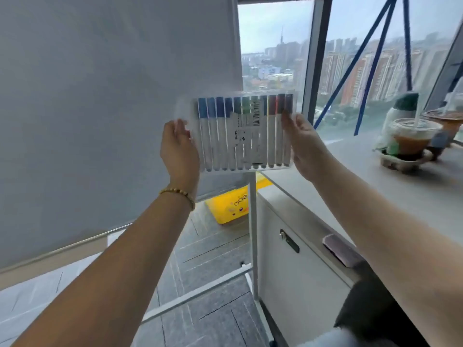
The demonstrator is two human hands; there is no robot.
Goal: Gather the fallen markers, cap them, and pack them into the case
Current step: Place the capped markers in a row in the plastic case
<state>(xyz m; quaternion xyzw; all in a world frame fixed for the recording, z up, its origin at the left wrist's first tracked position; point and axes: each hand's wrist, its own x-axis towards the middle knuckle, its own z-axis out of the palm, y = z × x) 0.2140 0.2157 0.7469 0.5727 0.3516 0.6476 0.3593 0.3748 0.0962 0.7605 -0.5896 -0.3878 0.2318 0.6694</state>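
Against the grey wall and window, we hold the case upright in open air, markers capped inside. Left hand and right hand pinch its side edges; we judge it light, stiff, slippery

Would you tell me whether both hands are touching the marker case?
Touching: the head view shows the left hand and right hand gripping opposite edges of the marker case.
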